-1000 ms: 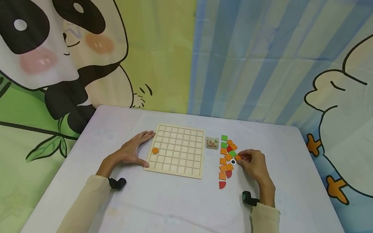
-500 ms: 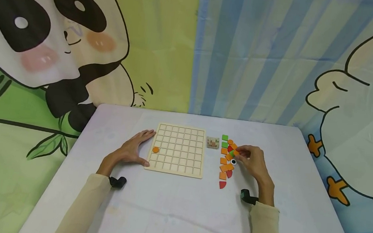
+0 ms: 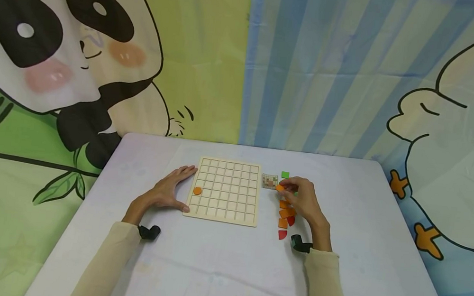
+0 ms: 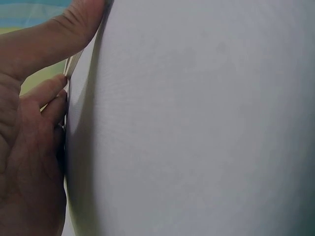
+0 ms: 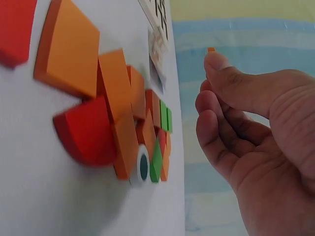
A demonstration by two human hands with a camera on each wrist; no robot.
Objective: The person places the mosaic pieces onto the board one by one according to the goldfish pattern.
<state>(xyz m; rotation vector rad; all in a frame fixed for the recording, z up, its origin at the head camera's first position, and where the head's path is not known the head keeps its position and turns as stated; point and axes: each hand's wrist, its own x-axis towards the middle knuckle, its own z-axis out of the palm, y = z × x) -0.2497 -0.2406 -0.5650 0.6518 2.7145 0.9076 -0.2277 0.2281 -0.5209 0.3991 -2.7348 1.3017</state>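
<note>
A pale wooden board (image 3: 226, 188) with a grid of square cells lies on the table. An orange disc (image 3: 197, 191) sits in a cell near its left side. My left hand (image 3: 167, 190) rests along the board's left edge, fingers stretched out at the upper part and thumb at the lower corner. Between thumb and fingertips, my right hand (image 3: 302, 198) pinches a small orange piece (image 3: 280, 188), raised above the table beside the board. Only a sliver of that piece shows past the thumb in the right wrist view, so its full shape is hidden.
Below the right hand lies a cluster of orange tiles (image 3: 283, 223), red rounded pieces (image 3: 282, 235), a green tile (image 3: 285, 174) and a white piece with a dark centre (image 5: 142, 164). A small patterned card (image 3: 269, 181) lies between board and cluster. White cloth (image 3: 217, 265) covers the table.
My right hand has lifted the orange piece off the right side of the cluster and carried it left, over the pieces toward the card. The left hand and board have stayed put.
</note>
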